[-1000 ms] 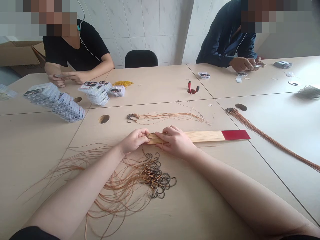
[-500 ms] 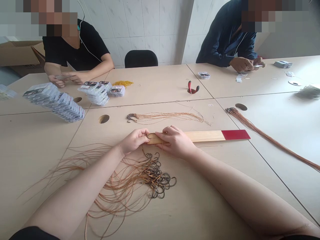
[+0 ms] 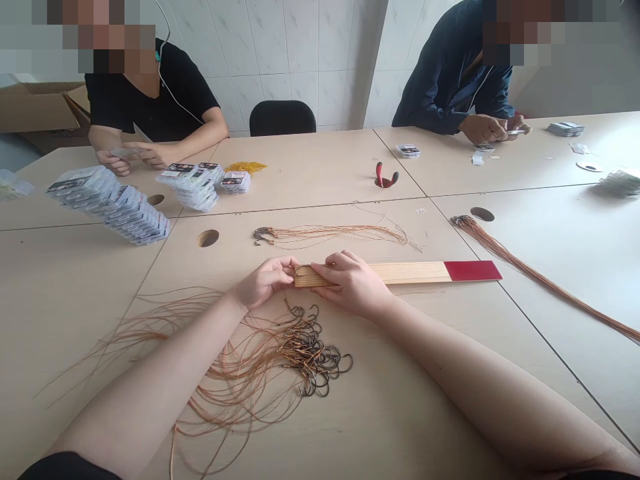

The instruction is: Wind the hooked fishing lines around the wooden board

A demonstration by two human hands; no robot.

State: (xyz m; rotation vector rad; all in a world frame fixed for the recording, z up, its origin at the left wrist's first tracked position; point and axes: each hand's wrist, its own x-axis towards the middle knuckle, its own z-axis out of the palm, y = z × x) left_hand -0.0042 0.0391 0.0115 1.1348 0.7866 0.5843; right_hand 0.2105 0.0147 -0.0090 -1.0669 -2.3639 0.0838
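My right hand (image 3: 354, 281) grips a flat wooden strip (image 3: 410, 273) with a red right end, thumb and fingers on its opposite sides. A dark fish hook (image 3: 302, 271) lies on the strip's left end, partly under the right fingers. Beside that end is my left hand (image 3: 267, 280), fingers curled and closed against it; what they hold is hidden. Below, nearer to me, lies a loose pile of fish hooks (image 3: 315, 353) tied to orange-brown lines (image 3: 240, 373) that trail left, partly under my left forearm.
Beyond the strip lies a small bundle of hooked lines (image 3: 335, 232); a longer bundle (image 3: 530, 283) is at right. Stacked plastic boxes (image 3: 125, 210) stand at left. Red-handled pliers (image 3: 385, 177) stick out of a table hole. Two people sit opposite, hands busy.
My left thumb and fingers have drawn slightly left off the strip's end, showing more of it and the hook. The right hand and strip have barely moved.
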